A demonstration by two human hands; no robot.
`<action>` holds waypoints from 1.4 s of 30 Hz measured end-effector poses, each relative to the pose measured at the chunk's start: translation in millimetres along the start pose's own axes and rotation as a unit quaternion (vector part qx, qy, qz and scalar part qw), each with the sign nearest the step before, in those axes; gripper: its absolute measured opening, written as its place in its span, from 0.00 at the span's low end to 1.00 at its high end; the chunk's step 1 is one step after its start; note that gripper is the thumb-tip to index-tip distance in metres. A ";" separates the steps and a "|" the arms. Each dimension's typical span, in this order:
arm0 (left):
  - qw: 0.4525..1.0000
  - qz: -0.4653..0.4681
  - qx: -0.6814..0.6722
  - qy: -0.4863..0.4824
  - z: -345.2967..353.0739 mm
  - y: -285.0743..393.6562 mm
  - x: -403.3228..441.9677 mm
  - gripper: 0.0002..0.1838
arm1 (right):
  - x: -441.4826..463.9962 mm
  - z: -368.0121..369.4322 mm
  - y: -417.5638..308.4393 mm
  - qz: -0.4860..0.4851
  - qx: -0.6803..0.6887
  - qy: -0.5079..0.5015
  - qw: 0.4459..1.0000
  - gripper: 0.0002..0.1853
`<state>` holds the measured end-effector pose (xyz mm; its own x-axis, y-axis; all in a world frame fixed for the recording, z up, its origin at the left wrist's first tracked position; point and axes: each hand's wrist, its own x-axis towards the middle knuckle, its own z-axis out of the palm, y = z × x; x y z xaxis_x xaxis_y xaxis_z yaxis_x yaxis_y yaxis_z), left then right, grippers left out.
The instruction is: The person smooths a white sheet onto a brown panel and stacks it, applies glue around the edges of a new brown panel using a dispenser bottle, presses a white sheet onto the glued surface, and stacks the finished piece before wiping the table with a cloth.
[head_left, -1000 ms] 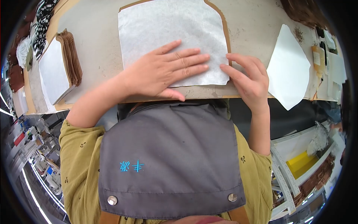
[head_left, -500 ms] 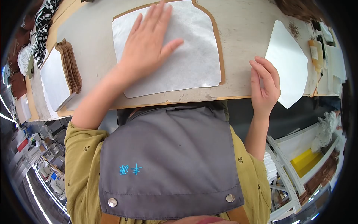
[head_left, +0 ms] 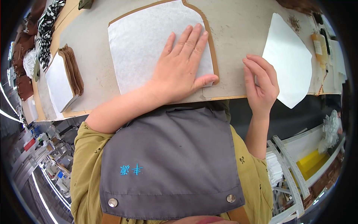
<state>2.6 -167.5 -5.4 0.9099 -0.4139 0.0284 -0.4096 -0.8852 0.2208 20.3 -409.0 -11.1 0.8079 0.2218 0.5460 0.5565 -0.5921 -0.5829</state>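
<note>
My left hand [head_left: 181,61] lies flat, palm down and fingers spread, on a white sheet [head_left: 138,43] with a brown border [head_left: 209,41] showing along its top and right sides. Its thumb reaches the sheet's lower right corner. My right hand [head_left: 261,84] hovers at the table's front edge, fingers loosely bent and apart, with nothing visible in it. Beside it, partly behind the fingers, a loose white pointed sheet [head_left: 289,59] overhangs the front edge.
A stack of brown-edged pieces [head_left: 72,71] topped with white stands at left on the table [head_left: 238,22]. Black-and-white striped cloth [head_left: 46,33] lies farther left. A yellowish bottle [head_left: 319,48] is at far right. Below right are a white rack [head_left: 289,168] and a yellow bin [head_left: 312,164].
My left hand has slid right and toward me across the white sheet, from its upper middle to its lower right. My right hand has barely moved; the view has shifted slightly.
</note>
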 end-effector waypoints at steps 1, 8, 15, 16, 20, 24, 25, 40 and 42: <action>1.000 0.006 -0.009 0.001 1.1 4.4 -0.1 0.53 | 0.0 -0.1 0.5 -0.005 0.000 0.000 1.000 0.12; 0.989 0.085 -0.102 -0.069 -21.9 8.7 -18.7 0.55 | -0.9 -1.0 2.0 -0.001 0.014 0.005 1.000 0.11; 0.992 0.079 0.011 -0.098 -16.4 -2.4 -44.0 0.55 | -2.8 0.0 3.4 -0.003 0.034 0.012 0.999 0.10; 0.988 0.112 0.017 -0.107 -15.7 3.4 -44.8 0.54 | -3.1 0.4 2.8 0.004 0.039 0.012 0.999 0.10; 0.966 0.226 -0.034 -0.123 -11.9 12.0 -40.6 0.48 | -4.4 -0.6 4.4 0.000 0.042 0.017 0.999 0.10; 0.933 0.311 -0.128 -0.128 -6.8 10.3 -26.0 0.44 | -3.3 0.4 3.5 0.011 0.035 0.013 0.999 0.10; 0.927 0.321 -0.149 -0.123 -9.0 10.1 -22.1 0.42 | -3.7 0.1 3.7 0.012 0.030 0.010 0.999 0.10; 0.952 0.279 -0.061 -0.107 -44.9 -97.4 10.5 0.37 | 2.6 -1.0 1.2 0.001 0.013 -0.013 1.000 0.11; 0.950 0.292 -0.037 -0.099 -47.0 -106.5 18.0 0.36 | 3.8 -0.7 0.3 -0.004 0.004 -0.018 1.000 0.11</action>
<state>65.8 -70.7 17.5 0.4951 -0.8687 -0.0157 -0.8288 -0.4776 0.2917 23.4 -409.0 -8.8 0.8093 0.2540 0.5296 0.5649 -0.5836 -0.5834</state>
